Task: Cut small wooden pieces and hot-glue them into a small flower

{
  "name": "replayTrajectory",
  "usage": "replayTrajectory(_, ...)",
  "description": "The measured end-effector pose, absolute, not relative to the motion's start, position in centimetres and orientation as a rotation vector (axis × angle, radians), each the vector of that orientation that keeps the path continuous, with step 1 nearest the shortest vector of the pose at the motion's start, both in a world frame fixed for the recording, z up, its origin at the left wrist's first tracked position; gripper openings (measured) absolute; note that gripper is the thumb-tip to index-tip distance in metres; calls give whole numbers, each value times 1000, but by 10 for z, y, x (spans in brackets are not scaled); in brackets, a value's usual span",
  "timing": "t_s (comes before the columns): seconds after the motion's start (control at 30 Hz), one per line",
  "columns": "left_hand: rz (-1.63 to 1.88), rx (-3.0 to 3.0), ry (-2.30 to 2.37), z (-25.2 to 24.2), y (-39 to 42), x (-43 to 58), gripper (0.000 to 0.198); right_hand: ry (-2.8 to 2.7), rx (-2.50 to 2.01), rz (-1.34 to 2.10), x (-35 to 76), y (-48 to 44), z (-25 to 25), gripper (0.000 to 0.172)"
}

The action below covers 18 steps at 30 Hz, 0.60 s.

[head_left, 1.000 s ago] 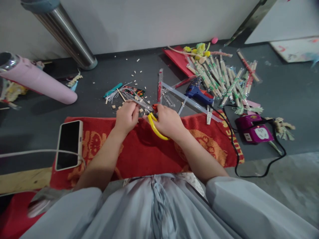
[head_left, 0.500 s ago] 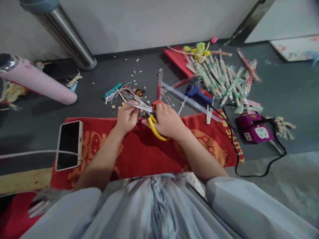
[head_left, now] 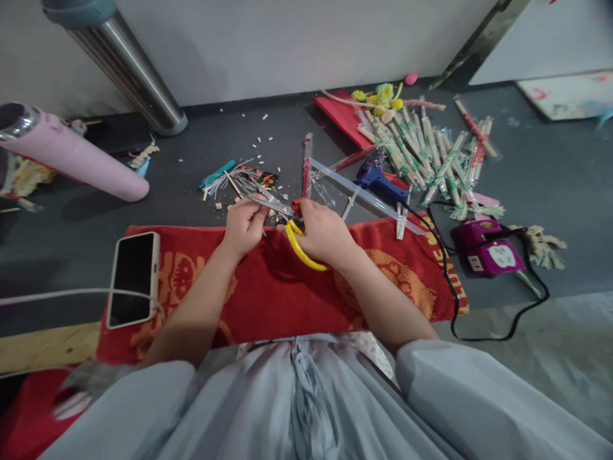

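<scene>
One pair of scissors [head_left: 299, 252], yellow-handled, grasped in right hand's [head_left: 326, 233] fingers; one thin stick [head_left: 233, 183], pinched by left hand's [head_left: 242, 225] fingers; red towel [head_left: 282, 291] beneath.

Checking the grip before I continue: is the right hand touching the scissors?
Touching. The head view shows the right hand gripping the scissors by their handles, with no gap visible.

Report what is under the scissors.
The red towel shows beneath the yellow handle; pale bits on the dark table show near the blades. What the blades and right hand cover cannot be seen.
</scene>
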<state>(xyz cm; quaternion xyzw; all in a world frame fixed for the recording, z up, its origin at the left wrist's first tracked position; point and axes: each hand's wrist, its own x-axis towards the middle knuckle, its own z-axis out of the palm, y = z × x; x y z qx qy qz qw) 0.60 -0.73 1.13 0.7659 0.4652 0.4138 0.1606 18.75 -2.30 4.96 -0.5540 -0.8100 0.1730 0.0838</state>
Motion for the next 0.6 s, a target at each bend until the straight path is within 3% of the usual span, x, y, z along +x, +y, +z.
replayTrajectory(0.6,1205,2203,1367,5,-6,5,46,-2419,-1758,489,186,-25,51,64)
